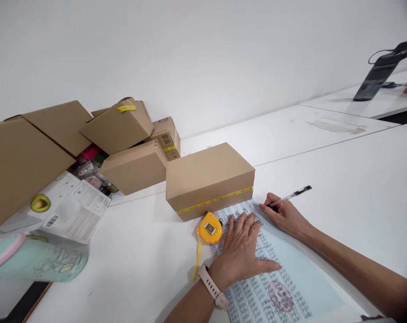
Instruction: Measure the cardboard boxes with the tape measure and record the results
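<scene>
My left hand [242, 246] lies flat with its fingers spread on a printed paper sheet [284, 287] that bears a round red stamp. In my right hand [287, 216] is a pen [294, 194], gripped near its tip at the sheet's upper right edge. The pen's tip is hidden by my fingers. Left of my left hand sits a yellow tape measure [210, 228], with a short piece of its yellow tape [198, 258] pulled out. Just beyond the sheet stands a closed cardboard box [210, 175] with a yellow strip along its side.
More cardboard boxes [119, 125] are piled at the left against the wall. Near them lies a white carton [68, 211] with an avocado picture, beside a mint-green cup [51, 260]. A dark water bottle [380, 74] stands at the far right of the white table [344, 170].
</scene>
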Motion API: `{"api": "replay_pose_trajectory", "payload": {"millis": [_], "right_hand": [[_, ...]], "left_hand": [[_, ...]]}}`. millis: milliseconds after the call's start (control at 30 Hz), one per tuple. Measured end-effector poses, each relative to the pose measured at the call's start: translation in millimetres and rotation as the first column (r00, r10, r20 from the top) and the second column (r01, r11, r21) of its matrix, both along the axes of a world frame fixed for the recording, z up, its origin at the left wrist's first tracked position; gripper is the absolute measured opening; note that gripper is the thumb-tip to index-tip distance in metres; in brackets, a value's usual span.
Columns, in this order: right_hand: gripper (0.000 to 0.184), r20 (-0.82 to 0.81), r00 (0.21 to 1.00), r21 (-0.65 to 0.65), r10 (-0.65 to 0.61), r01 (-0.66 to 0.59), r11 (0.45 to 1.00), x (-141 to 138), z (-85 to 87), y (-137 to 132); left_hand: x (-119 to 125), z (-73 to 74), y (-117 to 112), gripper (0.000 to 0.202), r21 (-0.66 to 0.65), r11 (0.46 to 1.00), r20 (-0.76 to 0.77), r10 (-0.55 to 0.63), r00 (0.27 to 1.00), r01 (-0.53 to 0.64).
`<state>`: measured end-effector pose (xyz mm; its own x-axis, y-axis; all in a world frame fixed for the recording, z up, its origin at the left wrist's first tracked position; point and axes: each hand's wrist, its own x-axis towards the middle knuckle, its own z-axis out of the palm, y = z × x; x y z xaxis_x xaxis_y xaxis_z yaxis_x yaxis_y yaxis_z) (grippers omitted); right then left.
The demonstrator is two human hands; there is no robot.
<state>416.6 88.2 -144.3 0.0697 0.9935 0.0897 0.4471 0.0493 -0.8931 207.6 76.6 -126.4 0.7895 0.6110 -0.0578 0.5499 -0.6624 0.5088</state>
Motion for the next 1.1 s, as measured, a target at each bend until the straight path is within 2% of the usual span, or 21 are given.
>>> {"api": "replay_pose_trajectory", "payload": {"millis": [433, 800, 1100], "right_hand": [[0.035, 0.008, 1.000, 0.009, -0.002, 0.002, 1.000, -3.7, 7.2, -0.5], [0.028, -0.006, 1.000, -0.002, -0.012, 0.012, 1.000, -1.2, 4.4, 0.2], [0.034, 0.014, 0.999, 0.002, -0.040, 0.040, 0.999, -1.4, 5.8, -0.1]], "left_hand": [[-0.1, 1.6, -0.6, 0.093, 0.016, 1.000, 0.009, 0.004, 1.000, -0.004], [-0.7, 1.3, -1.0, 0.093, 0.006, 1.000, 0.012, 0.004, 1.000, -0.004], [-1.1, 1.5, -1.4, 0.096, 0.024, 1.000, 0.002, -0.001, 1.000, 0.001]]}}
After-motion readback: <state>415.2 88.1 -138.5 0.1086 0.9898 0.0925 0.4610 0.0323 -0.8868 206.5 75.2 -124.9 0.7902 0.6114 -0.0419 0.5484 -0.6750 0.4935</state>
